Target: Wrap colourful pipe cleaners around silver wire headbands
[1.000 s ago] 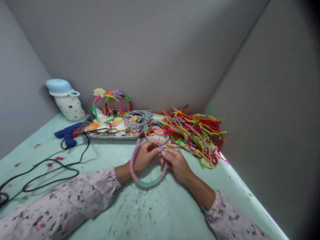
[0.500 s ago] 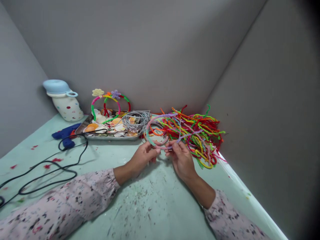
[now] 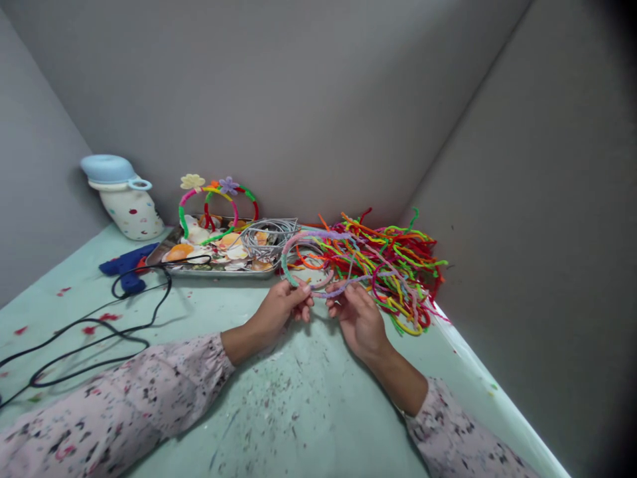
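Observation:
Between my hands is a hoop wrapped in pastel pipe cleaner (image 3: 287,260), teal, pink and lilac. My left hand (image 3: 281,307) pinches its near left side between thumb and fingers. On the near right side, my right hand (image 3: 361,318) grips the lilac part, where a loose lilac end sticks out to the right. Just behind the hoop lies a heap of colourful pipe cleaners (image 3: 398,252), overlapping it in view.
A metal tray (image 3: 223,273) holds shells, a coil of grey wire (image 3: 271,238) and two flower-topped hoops (image 3: 235,206). A blue glue gun (image 3: 130,265) with a black cord and a white bottle (image 3: 130,209) are at left. Grey walls enclose the table.
The hoop has shifted slightly left and tilted in my hands. My left hand has moved a little left, and the loose lilac end sits lower.

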Demonstrator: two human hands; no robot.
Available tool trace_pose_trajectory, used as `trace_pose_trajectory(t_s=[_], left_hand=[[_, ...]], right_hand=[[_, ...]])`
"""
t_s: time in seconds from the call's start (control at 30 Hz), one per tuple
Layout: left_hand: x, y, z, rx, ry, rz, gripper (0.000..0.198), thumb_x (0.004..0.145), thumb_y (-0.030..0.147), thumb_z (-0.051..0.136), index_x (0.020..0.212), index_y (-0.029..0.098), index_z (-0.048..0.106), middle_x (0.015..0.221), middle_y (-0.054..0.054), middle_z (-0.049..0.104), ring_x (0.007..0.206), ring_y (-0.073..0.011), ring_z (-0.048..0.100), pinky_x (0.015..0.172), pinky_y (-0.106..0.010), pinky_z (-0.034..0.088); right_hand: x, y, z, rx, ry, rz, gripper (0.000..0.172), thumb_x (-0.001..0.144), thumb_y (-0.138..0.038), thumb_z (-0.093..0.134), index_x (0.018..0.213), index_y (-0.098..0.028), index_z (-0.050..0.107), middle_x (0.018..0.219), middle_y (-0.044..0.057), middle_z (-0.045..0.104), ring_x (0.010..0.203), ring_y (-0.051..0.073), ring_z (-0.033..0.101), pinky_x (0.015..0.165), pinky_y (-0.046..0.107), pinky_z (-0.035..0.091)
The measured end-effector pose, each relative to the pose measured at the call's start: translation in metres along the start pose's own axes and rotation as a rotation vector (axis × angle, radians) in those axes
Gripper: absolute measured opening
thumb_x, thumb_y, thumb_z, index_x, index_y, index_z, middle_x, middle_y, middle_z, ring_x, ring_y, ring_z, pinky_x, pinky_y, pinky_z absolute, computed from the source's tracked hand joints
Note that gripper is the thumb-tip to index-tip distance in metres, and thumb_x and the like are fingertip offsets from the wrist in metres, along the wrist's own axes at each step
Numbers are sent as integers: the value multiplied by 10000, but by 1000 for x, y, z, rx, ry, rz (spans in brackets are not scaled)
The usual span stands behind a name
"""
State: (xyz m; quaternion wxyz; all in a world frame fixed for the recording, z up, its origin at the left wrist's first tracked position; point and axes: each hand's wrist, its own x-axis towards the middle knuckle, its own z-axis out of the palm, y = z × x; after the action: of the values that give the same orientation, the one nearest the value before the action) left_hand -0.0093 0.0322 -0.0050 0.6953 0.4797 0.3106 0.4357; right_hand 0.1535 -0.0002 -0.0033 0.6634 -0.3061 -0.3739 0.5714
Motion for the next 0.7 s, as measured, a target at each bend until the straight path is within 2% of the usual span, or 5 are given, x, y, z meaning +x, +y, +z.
trace_pose_trajectory(t_s=[0.13,0.33,0.53,0.7], left_hand=[[1,2,2,-12,7,-6,256,831,361,676,831,136,555,704,0,623,491,-62,553,462,-181,400],[0,4,7,-78,1,-42,286,782,345,736,867,135,562,709,10,622,511,-57,560,485,-171,403],[-3,7,11,-97,-30,-67,297,761,347,756,802,130,557,649,2,609,556,-73,572,499,-167,391],[-2,6,10,-105,-30,-72,314,738,365,773,791,129,572,658,-19,636,576,-94,585,518,-192,397]], right_hand=[[-2,-4,2,82,-64,76,165,759,-325,705,804,-169,727,819,39,699,616,125,617,469,196,483],[0,-7,3,193,-55,134,126,771,-277,651,792,-174,721,784,36,703,616,119,606,513,195,503],[-1,-6,1,198,-107,184,137,766,-295,666,810,-176,719,820,36,703,650,127,610,541,207,506],[-1,-7,2,182,-72,227,156,779,-347,660,800,-199,706,812,24,689,640,129,583,532,220,486]])
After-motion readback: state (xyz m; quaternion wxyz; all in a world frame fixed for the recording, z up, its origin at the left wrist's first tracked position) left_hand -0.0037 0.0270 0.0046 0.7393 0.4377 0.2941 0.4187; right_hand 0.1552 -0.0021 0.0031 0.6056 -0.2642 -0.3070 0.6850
